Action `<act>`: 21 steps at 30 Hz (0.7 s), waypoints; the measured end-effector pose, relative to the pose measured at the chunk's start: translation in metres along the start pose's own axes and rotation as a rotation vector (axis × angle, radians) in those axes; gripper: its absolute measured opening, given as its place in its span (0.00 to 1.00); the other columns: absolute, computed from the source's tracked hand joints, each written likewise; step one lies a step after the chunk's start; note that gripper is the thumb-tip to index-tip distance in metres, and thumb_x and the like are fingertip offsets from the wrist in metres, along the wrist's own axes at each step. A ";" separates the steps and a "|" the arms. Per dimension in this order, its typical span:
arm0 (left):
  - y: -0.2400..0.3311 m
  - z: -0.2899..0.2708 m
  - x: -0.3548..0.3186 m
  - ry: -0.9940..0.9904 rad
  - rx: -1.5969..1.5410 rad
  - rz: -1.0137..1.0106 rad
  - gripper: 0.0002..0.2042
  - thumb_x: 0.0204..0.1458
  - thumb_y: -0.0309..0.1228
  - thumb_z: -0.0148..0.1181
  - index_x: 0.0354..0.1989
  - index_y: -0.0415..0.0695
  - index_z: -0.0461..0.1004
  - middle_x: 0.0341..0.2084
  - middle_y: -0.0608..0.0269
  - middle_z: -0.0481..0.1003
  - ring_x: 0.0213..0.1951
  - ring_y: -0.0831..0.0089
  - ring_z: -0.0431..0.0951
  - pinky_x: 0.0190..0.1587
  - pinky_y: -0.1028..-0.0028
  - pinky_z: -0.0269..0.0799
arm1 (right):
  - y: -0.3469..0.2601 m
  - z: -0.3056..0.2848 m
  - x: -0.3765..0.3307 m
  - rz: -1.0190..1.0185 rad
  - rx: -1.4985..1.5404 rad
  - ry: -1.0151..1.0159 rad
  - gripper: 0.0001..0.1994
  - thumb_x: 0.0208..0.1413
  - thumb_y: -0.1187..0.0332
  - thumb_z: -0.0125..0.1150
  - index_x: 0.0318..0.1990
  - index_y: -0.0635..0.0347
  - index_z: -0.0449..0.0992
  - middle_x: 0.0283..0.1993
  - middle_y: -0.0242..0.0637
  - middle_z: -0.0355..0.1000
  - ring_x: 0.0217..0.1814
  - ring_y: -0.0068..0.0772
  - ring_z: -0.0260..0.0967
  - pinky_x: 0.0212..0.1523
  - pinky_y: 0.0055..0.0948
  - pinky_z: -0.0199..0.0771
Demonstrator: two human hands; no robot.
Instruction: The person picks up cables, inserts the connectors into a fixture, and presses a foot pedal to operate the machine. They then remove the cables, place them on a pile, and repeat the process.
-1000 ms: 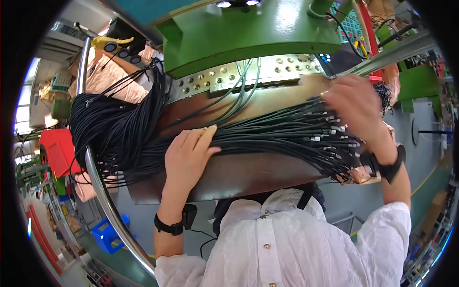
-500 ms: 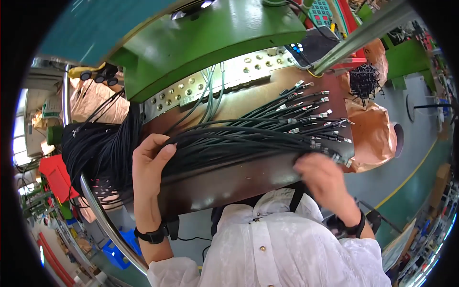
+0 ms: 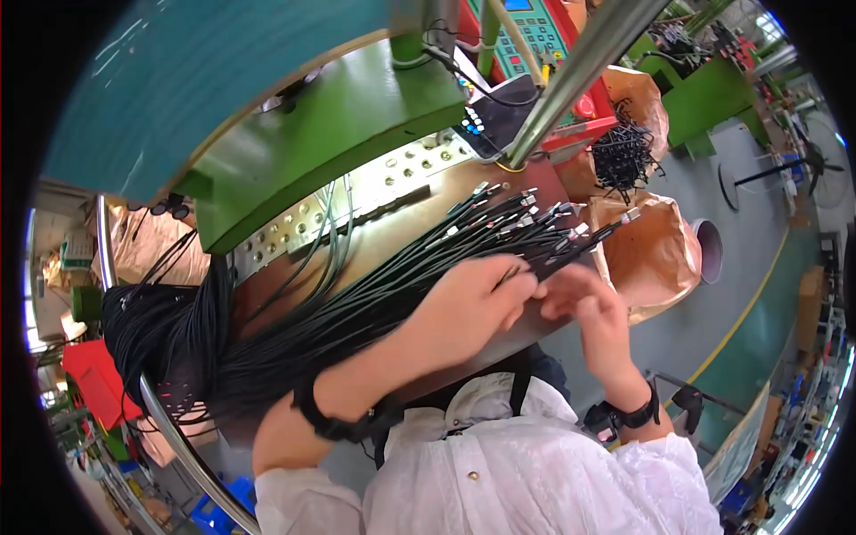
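**Left hand [image 3: 464, 308] joins right hand [image 3: 599, 312] near the cable tips [image 3: 578, 232]**

The left hand has shifted rightward along the black cables [image 3: 374, 290] on the bench [image 3: 542, 183], so work apparently centres on their ends. Left fingers curl closed, right fingers half-curl (blur hides any grip).

Smooth cables [image 3: 379, 290], crinkled paper bag [image 3: 658, 257]

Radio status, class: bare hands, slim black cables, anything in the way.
Bare left hand and bare right hand close together, grips unclear. Slim black cables bunched beyond left forearm. Crinkled brown paper bag beyond right hand, not blocking.
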State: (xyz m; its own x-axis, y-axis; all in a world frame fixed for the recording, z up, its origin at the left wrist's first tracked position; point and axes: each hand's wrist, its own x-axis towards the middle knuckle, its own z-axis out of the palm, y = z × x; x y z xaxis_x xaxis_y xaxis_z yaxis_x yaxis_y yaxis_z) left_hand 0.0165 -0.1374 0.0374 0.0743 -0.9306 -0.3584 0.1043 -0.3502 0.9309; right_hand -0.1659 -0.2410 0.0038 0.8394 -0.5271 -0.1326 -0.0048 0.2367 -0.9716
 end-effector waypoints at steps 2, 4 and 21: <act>-0.010 0.016 -0.020 0.096 -0.026 0.045 0.11 0.56 0.34 0.48 0.33 0.38 0.71 0.14 0.68 0.65 0.19 0.81 0.64 0.23 0.78 0.60 | -0.017 0.016 0.028 0.001 0.152 0.099 0.18 0.60 0.62 0.43 0.51 0.64 0.67 0.50 0.44 0.68 0.48 0.31 0.66 0.46 0.29 0.69; -0.022 0.033 -0.035 0.225 -0.216 0.092 0.11 0.58 0.34 0.48 0.36 0.38 0.70 0.15 0.71 0.63 0.19 0.83 0.61 0.22 0.80 0.57 | -0.028 0.037 0.043 0.007 0.302 0.168 0.21 0.62 0.57 0.41 0.53 0.64 0.66 0.50 0.45 0.68 0.47 0.28 0.67 0.46 0.26 0.69; -0.065 0.005 -0.089 0.589 -0.967 0.152 0.11 0.61 0.34 0.40 0.38 0.40 0.67 0.12 0.74 0.58 0.13 0.87 0.51 0.16 0.84 0.46 | 0.014 0.096 0.172 -0.703 -1.269 -0.353 0.14 0.49 0.66 0.58 0.39 0.67 0.70 0.34 0.45 0.69 0.37 0.47 0.66 0.39 0.37 0.67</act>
State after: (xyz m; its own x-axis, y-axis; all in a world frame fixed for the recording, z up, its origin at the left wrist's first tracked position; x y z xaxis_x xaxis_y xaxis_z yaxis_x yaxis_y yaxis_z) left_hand -0.0020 -0.0319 0.0089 0.5785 -0.6725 -0.4616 0.7553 0.2281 0.6144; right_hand 0.0306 -0.2496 -0.0139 0.9547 0.0339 0.2957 0.1438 -0.9224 -0.3585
